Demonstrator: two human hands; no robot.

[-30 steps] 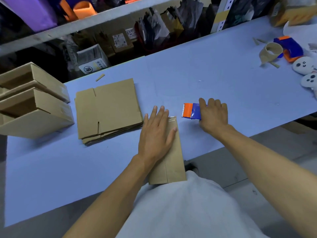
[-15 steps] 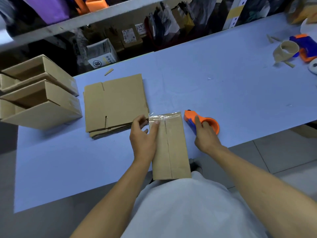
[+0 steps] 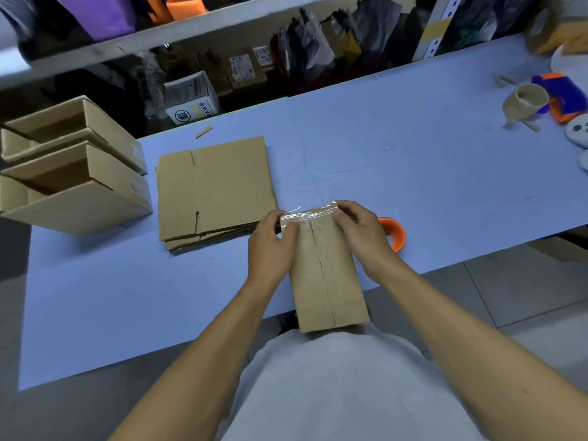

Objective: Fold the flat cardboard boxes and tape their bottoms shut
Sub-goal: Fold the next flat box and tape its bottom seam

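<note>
- Folded box [image 3: 327, 275] lower centre of frame, seam up, clear tape [image 3: 307, 216] across its far end.
- My left hand [image 3: 270, 246] and right hand [image 3: 362, 233] curl around that end, thumbs pressing tape.
- Flat boxes [image 3: 216, 189] left of centre; 2 folded boxes [image 3: 73, 173] far left.

Single head view, looking forward and down, close over table [image 3: 413, 173] edge.
</note>
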